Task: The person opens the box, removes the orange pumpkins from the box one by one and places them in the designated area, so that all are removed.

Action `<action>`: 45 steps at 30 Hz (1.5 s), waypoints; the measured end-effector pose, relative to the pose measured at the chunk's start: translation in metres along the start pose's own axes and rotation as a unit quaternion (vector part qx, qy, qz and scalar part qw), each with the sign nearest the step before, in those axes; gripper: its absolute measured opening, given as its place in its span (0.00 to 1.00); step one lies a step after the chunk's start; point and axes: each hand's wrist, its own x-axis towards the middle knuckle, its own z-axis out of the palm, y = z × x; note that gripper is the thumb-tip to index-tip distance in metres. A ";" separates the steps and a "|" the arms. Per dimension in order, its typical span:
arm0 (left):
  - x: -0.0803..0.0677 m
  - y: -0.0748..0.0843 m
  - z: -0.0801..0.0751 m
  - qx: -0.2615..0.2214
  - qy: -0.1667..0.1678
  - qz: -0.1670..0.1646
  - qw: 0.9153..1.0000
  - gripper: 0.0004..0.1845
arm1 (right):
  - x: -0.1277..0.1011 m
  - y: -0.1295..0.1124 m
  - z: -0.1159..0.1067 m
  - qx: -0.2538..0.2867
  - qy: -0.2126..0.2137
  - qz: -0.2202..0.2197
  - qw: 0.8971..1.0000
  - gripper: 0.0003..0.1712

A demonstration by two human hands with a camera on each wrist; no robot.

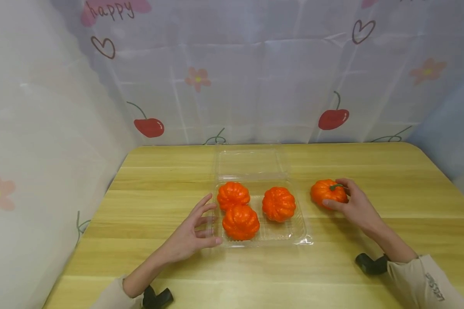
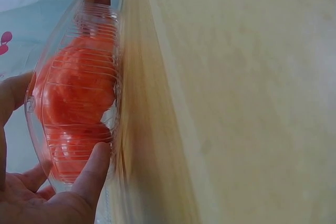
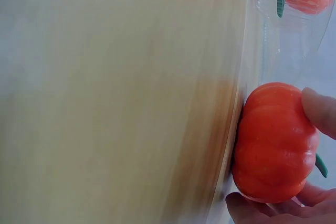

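- On the wooden table (image 1: 158,180), the right hand (image 1: 355,206) curls round a loose orange pumpkin (image 1: 326,193), just right of the clear tray (image 1: 299,229).
- The left hand (image 1: 189,234), fingers spread, touches the tray's left wall.
- Three pumpkins (image 1: 240,222) sit inside.

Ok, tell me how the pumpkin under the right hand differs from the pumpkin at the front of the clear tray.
The pumpkin by the right hand sits on the bare table, outside the tray; the front tray pumpkin lies inside it. The right hand grips the first; no hand holds the second, though the left hand touches the tray beside it. The first shows a green stem; the second shows none. Both are orange and ribbed, and look alike in size.
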 end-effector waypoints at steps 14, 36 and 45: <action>0.000 -0.001 -0.001 0.000 -0.003 0.002 1.000 0.53 | 0.000 -0.002 0.000 -0.011 -0.016 0.011 1.000 0.48; 0.001 0.000 0.001 0.011 0.004 0.002 1.000 0.52 | 0.000 -0.003 -0.002 0.012 -0.011 0.013 1.000 0.52; 0.000 0.000 0.000 0.006 0.004 0.005 1.000 0.52 | -0.006 -0.005 -0.001 0.016 0.004 0.003 1.000 0.55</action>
